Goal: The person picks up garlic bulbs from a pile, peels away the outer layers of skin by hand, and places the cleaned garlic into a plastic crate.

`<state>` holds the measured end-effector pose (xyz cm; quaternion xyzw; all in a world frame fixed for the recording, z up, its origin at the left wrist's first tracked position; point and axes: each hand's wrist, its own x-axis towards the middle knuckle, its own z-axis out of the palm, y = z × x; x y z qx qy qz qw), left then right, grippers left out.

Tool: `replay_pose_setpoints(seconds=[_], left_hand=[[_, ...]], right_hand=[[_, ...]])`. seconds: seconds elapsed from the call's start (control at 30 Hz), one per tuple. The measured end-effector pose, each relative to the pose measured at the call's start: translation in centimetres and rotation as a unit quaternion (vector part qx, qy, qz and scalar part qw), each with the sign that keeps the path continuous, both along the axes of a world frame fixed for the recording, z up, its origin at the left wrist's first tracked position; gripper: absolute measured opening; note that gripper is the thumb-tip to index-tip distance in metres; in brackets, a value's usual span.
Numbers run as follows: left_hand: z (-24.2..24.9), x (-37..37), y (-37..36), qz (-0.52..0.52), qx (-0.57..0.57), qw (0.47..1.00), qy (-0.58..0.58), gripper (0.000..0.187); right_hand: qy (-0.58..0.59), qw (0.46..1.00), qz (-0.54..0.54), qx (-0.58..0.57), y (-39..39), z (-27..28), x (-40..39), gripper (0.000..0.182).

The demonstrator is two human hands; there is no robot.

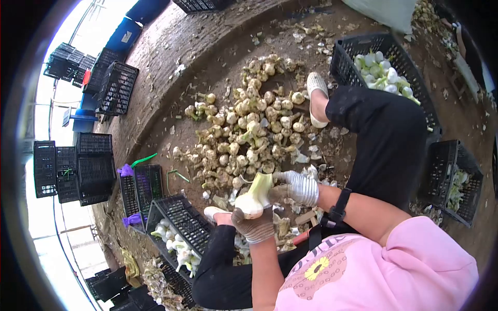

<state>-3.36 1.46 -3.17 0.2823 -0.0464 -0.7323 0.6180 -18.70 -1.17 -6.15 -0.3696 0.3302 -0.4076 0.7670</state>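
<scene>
A white garlic bulb (250,205) with a thick pale green stem is held up in front of my lap. My left hand (253,226), in a dirty knitted glove, is closed around the bulb's lower side. At the stem, my right hand (295,187), in a whitish ribbed glove, has its fingers curled in against it; the fingertips are partly hidden. Beyond both hands a heap of soil-stained garlic bulbs (249,124) lies on the ground. Something with a red handle (301,238) rests close to my lap, mostly covered by peelings.
A black crate (345,62) of cleaner garlic stands beside my right leg, another crate (181,220) beside my left. A further crate (469,202) sits at the right. Stacked black crates (96,160) line the left edge. Loose skins litter the dirt floor.
</scene>
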Motion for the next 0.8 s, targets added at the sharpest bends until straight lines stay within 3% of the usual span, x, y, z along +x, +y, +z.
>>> replay_pose_setpoints(seconds=[0.07, 0.1, 0.13, 0.17, 0.23, 0.27, 0.33, 0.37, 0.4, 0.43, 0.47, 0.53, 0.6, 0.63, 0.67, 0.73, 0.77, 0.8], left_hand=[[-0.9, 1.1, 0.4, -0.022, -0.001, 1.000, -0.021, 0.036], [-1.5, 1.6, 0.5, -0.034, -0.001, 0.999, -0.031, 0.033], [-0.7, 0.4, 0.4, -0.044, -0.010, 0.992, -0.115, 0.037], [-1.7, 0.5, -0.2, -0.097, -0.020, 0.988, -0.121, 0.048], [-4.6, 0.4, -1.9, -0.078, -0.015, 0.987, -0.141, 0.071], [-0.8, -1.5, -1.8, -0.049, -0.046, 0.961, -0.269, 0.078], [-0.3, -2.4, -1.8, -0.110, -0.105, 0.904, -0.400, 0.081], [-2.5, -2.2, -1.3, -0.095, -0.101, 0.865, -0.483, 0.081], [-5.6, -1.2, -0.3, -0.092, -0.046, 0.895, -0.433, 0.077], [-8.7, -0.2, 0.7, -0.081, 0.010, 0.921, -0.381, 0.073], [-7.2, -0.4, 0.6, -0.068, -0.023, 0.915, -0.397, 0.064], [-4.0, -1.3, 0.5, 0.078, -0.108, 0.895, -0.425, 0.050], [-2.2, -0.7, 0.4, 0.079, -0.008, 0.916, -0.393, 0.058], [-1.6, -0.4, 0.2, 0.099, 0.021, 0.947, -0.304, 0.058], [-1.9, 0.1, -0.4, 0.121, 0.006, 0.957, -0.262, 0.058], [0.0, 2.2, -0.5, 0.074, -0.044, 0.988, -0.125, 0.059], [2.1, 2.4, -0.7, 0.085, -0.025, 0.989, -0.118, 0.065], [2.1, 3.1, -0.6, 0.117, -0.034, 0.977, -0.176, 0.067]], right_hand=[[-0.044, 0.996, 0.043, 0.062, -0.4, 0.2, 0.6, 0.028], [0.082, 0.996, 0.031, -0.028, -0.3, 1.0, 0.8, 0.024], [0.022, 0.998, -0.050, -0.014, -0.1, 0.5, 1.4, 0.021], [0.149, 0.987, -0.043, -0.048, -0.3, -0.3, 0.7, 0.022], [0.104, 0.988, -0.108, 0.023, -1.5, -2.1, 0.3, 0.024], [0.040, 0.988, -0.143, 0.037, -2.1, -1.5, 0.0, 0.024], [0.243, 0.951, -0.170, -0.085, -1.3, 1.7, -1.7, 0.023], [0.249, 0.942, -0.173, -0.145, -0.8, -0.1, -1.7, 0.021], [0.095, 0.980, -0.129, -0.117, -0.1, 0.3, -1.0, 0.020], [0.051, 0.986, -0.109, -0.116, 0.6, -0.9, 0.3, 0.020], [0.062, 0.996, -0.030, 0.052, 1.0, 0.2, 0.2, 0.019], [0.063, 0.997, 0.017, 0.040, 1.4, 1.1, 0.8, 0.022], [-0.027, 0.992, -0.090, 0.083, 1.4, 0.2, 1.8, 0.022], [-0.037, 0.982, -0.132, 0.129, 0.1, -2.1, 1.9, 0.023], [-0.044, 0.967, -0.177, 0.178, -1.5, -3.9, 1.6, 0.024], [-0.235, 0.885, -0.273, 0.295, -3.7, -0.7, -1.9, 0.027], [-0.231, 0.884, -0.297, 0.279, -4.1, -4.3, -3.1, 0.040], [-0.149, 0.942, -0.198, 0.226, -3.5, -3.7, -2.5, 0.046]])
